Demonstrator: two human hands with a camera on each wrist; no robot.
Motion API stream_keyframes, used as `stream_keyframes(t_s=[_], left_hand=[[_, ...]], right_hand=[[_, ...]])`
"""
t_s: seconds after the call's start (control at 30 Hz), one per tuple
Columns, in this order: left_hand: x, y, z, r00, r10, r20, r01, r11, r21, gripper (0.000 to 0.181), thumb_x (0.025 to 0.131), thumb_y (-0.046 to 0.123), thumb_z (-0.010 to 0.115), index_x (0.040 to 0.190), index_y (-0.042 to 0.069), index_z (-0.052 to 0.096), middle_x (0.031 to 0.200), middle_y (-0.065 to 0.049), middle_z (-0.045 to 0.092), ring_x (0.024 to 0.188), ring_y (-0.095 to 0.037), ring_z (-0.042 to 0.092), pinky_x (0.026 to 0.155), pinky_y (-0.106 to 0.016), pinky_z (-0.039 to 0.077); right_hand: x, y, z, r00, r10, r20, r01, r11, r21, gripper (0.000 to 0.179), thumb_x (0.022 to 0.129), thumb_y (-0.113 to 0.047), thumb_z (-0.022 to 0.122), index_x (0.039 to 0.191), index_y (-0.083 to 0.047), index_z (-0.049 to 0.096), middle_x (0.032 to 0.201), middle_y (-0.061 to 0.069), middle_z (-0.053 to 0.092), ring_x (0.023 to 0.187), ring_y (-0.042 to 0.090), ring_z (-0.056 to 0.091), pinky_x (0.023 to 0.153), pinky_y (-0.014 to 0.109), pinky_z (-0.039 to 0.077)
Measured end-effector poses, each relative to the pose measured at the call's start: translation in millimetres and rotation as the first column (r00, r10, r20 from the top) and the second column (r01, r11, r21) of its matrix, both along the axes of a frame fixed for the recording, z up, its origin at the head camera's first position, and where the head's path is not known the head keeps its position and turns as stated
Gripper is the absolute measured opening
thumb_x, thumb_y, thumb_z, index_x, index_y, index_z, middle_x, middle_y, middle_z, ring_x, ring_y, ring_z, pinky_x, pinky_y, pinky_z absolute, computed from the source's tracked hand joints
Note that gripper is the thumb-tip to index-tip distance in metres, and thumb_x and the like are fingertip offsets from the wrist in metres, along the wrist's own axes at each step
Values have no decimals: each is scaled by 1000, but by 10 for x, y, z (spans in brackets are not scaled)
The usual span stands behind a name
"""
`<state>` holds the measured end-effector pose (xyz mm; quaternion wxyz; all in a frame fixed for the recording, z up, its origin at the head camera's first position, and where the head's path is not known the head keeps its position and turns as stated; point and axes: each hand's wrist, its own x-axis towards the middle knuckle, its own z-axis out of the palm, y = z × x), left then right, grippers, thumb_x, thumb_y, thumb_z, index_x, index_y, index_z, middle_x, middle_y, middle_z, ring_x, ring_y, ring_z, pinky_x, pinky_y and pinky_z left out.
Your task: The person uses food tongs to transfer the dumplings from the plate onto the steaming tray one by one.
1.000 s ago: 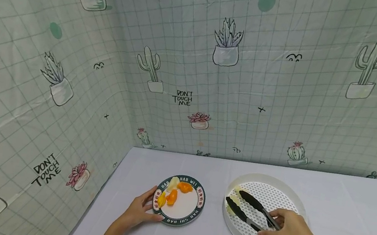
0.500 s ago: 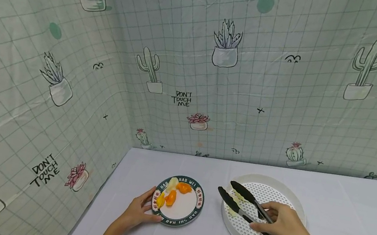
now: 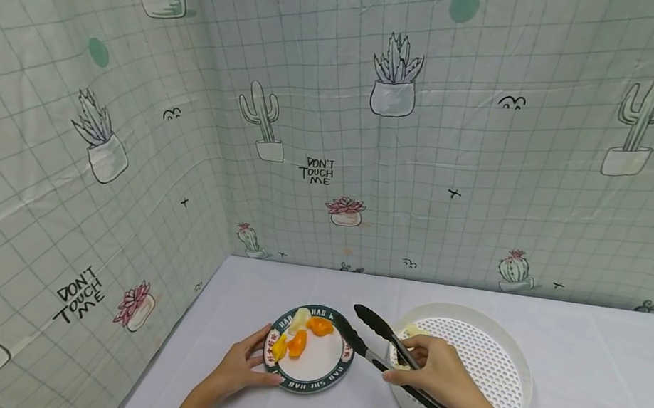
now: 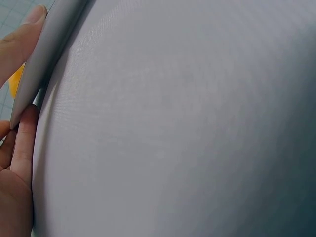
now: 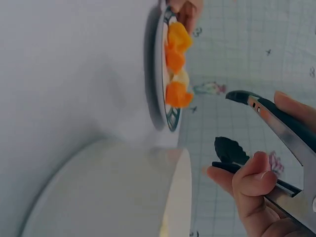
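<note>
My left hand (image 3: 235, 365) grips the left edge of a small round plate (image 3: 313, 366) with a dark green patterned rim. In the left wrist view, the thumb and fingers (image 4: 22, 153) meet at the plate's edge (image 4: 47, 54). Several lumpy orange, yellow and pale food pieces (image 3: 297, 343) sit on the plate's left and far side. Black-tipped metal tongs (image 3: 373, 357) are held in my right hand (image 3: 435, 374). Their tips are spread with nothing between them, and one overlaps the plate's right rim in the head view. The right wrist view shows the tongs raised above the plate.
To the right stands a round white tray (image 3: 485, 364) with a perforated base, partly under my right hand and forearm. Pale yellow pieces (image 3: 413, 330) lie at its left side. A cactus-print cloth (image 3: 410, 174) hangs behind the white table (image 3: 607, 395) and along its left.
My right hand has carried the spread tongs leftward from over the white tray toward the plate. The left hand and plate have stayed in place.
</note>
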<state>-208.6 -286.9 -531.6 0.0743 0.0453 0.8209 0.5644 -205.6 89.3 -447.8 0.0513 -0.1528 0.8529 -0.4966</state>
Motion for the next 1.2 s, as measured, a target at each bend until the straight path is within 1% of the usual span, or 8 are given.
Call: stream_keyframes(t_s=[0.23,0.4,0.57,0.67,0.8,0.9,1.03,1.2], left_hand=[[-3,-18,0,1000,8,6,-8,1000,-11,107,74,10,90,156,-4,23,156,-29,29,137,-41,40,103,-30,48],[-2,-24,13,1000,2,8,-2,1000,1,107,73,9,90,156,-4,22,156,-29,29,137,-41,40,103,-30,48],[1,-24,9,1000,2,5,-2,1000,9,107,73,6,89,156,-4,23,156,-30,29,136,-41,41,102,-31,49],[-1,-17,14,1000,10,9,-10,1000,4,107,73,6,89,156,-4,22,156,-30,29,136,-41,41,102,-31,49],[-1,2,14,1000,18,10,-18,1000,-25,106,74,9,89,156,-3,23,156,-29,28,137,-41,40,103,-31,49],[6,14,13,1000,17,11,-17,999,-36,106,74,10,89,156,-4,23,156,-30,28,137,-42,41,103,-33,48],[15,19,23,1000,15,18,-14,1000,-27,106,74,8,89,156,-4,22,156,-31,28,136,-42,42,103,-34,49],[16,16,34,1000,12,22,-12,1000,-12,106,74,8,89,156,-4,22,156,-31,27,136,-42,42,104,-34,48]], right_hand=[[-17,-326,-83,999,-51,-3,51,999,-3,61,65,-22,93,111,8,68,90,7,68,85,21,62,69,35,58],[-7,-525,-172,995,-95,-4,95,995,16,59,64,-23,93,109,7,68,85,8,66,77,18,58,63,31,55],[1,-674,-237,994,-110,-7,110,993,33,55,67,-21,92,105,9,67,71,4,55,63,15,45,50,25,40],[3,-750,-264,994,-106,11,106,994,30,54,68,-20,91,105,10,66,66,2,48,60,15,41,49,24,33],[3,-822,-319,994,-108,19,107,993,40,55,68,-20,92,106,11,66,71,4,54,63,16,44,51,25,34],[0,-849,-374,993,-117,10,116,992,39,55,67,-19,92,105,12,66,78,8,62,67,17,48,54,26,39],[-3,-868,-438,993,-121,6,121,992,33,55,67,-18,92,104,13,65,85,13,67,70,19,51,56,27,45],[5,-879,-489,993,-117,-4,117,993,18,54,67,-16,91,104,14,65,82,11,65,67,17,48,53,25,40]])
